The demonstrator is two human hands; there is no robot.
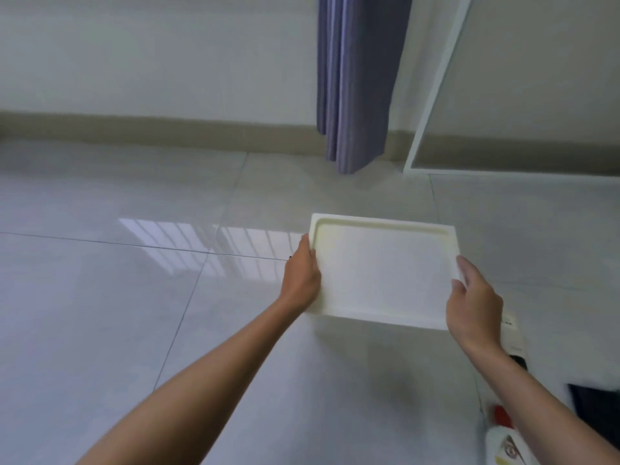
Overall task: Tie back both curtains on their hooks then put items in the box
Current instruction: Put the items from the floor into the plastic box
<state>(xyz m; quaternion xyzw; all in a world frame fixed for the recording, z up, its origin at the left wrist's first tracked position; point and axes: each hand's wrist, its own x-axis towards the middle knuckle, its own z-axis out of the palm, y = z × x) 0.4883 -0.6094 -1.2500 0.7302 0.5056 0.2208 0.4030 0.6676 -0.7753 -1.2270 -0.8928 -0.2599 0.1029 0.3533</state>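
Note:
A white rectangular box lid [382,270] with a raised rim is held above the tiled floor, its flat face toward me. My left hand [302,273] grips its left edge, thumb on the rim. My right hand [474,303] grips its right edge, fingers curled over the top face. A purple curtain [359,82] hangs gathered against the wall behind, its hem just above the floor. The box itself is not in sight under the lid.
A white bottle with a red cap [503,441] lies on the floor at the lower right, beside a white and black item [515,344] partly hidden by my right forearm. A dark object [593,417] sits at the right edge. A white frame [436,85] leans by the wall.

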